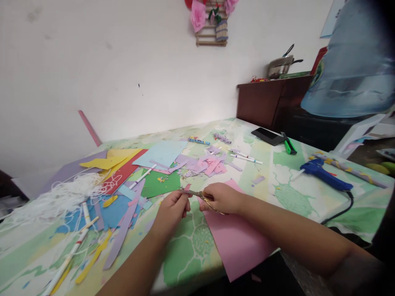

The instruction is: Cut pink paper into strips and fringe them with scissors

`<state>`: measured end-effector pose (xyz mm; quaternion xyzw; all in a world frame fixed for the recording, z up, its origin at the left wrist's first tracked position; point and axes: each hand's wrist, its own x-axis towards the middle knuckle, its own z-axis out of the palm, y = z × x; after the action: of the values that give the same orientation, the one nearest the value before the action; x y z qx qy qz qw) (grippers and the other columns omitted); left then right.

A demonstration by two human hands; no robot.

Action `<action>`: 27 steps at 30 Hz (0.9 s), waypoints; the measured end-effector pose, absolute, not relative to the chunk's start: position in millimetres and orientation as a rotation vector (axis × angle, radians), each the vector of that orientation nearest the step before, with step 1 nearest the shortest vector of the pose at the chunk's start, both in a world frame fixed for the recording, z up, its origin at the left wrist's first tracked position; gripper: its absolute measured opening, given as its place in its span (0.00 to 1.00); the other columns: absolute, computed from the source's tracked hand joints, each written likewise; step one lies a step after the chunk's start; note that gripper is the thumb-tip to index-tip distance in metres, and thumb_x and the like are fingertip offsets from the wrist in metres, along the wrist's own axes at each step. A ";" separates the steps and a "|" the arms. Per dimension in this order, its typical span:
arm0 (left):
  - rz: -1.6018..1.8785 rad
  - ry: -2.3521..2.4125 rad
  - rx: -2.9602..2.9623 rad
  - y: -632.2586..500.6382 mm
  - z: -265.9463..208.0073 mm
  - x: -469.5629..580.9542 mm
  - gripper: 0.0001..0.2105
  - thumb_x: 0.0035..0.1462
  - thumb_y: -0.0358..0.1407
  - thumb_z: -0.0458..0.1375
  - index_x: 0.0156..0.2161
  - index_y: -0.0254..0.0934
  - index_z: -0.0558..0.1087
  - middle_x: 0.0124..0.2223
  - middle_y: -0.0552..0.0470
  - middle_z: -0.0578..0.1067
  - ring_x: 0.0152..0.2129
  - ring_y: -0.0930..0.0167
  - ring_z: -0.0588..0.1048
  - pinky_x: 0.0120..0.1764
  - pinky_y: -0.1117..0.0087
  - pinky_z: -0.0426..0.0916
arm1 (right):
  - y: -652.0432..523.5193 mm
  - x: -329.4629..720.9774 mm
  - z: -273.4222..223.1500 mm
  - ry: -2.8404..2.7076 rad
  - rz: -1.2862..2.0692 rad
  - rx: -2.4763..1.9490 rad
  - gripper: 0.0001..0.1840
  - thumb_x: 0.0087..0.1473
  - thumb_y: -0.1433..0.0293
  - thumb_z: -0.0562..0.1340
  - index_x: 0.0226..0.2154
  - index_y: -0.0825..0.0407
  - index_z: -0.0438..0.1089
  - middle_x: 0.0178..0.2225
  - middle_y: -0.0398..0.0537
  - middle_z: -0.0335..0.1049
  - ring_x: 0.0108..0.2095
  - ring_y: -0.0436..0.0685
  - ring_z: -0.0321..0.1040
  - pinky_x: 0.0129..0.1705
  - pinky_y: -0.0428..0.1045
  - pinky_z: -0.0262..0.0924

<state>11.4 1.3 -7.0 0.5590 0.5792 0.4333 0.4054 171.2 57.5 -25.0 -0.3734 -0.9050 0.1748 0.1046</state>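
Note:
My right hand (220,198) is wrapped round the gold handles of a pair of scissors (200,194), with the blades pointing left. Close to the blade tips, my left hand (173,209) is closed in a pinch on a small piece of pink paper (187,187). The piece lies against the blades, and its lower part is hidden by my fingers. Beneath my right hand and forearm, a large pink sheet (234,242) reaches over the table's front edge. A green sheet (162,183) lies just beyond my left hand.
Pink and lilac scraps (210,164) are heaped behind my hands. White string (70,193), coloured sheets and strips cover the left side. On the right are a blue glue gun (327,174) with a cord, a green utility knife (289,144) and a black phone (268,136).

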 end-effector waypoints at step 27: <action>1.185 1.419 1.330 0.3 -7.2 6.1 0.09 0.46 0.39 0.49 0.25 0.35 0.65 0.16 0.61 0.63 0.13 0.80 0.61 0.19 0.78 0.56 | 58.3 171.7 -25.8 -2.624 0.514 -1.119 0.25 0.40 0.48 0.49 0.19 0.54 0.60 0.16 0.39 0.54 0.17 0.44 0.44 0.19 0.43 0.37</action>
<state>6.1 0.3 -7.2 0.5303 0.5658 0.4726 0.4187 171.7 58.3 -25.8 -0.3834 -0.8985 0.1761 0.1213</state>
